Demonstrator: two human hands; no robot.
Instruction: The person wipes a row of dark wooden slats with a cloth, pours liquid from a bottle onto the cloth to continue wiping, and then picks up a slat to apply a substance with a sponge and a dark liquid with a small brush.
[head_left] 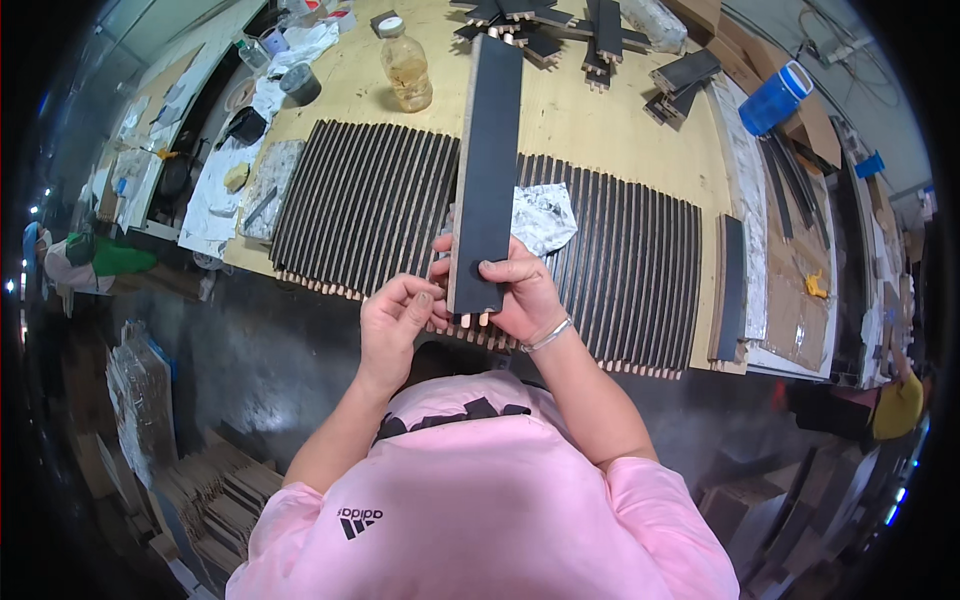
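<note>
My right hand (pixel 527 298) grips the near end of a long wooden slat (pixel 490 165), its thumb lying on the black face. Pale dowels stick out of both ends of the slat, which is held up above the table. Beside its left edge is my left hand (pixel 398 325), closed, with thumb and forefinger pressed together; what they pinch, if anything, is hidden. Under the raised slat, similar slats stand on edge in a left row (pixel 365 205) and a right row (pixel 625 265). A white cloth with dark smears (pixel 543 220) lies on the right row.
Loose dowelled slats (pixel 605 40) are piled at the far side of the table (pixel 660 155). A plastic bottle (pixel 405 70) stands behind the left row. One slat (pixel 731 285) lies at the right edge, a blue jug (pixel 775 98) beyond it. A dark cup (pixel 300 85) stands far left.
</note>
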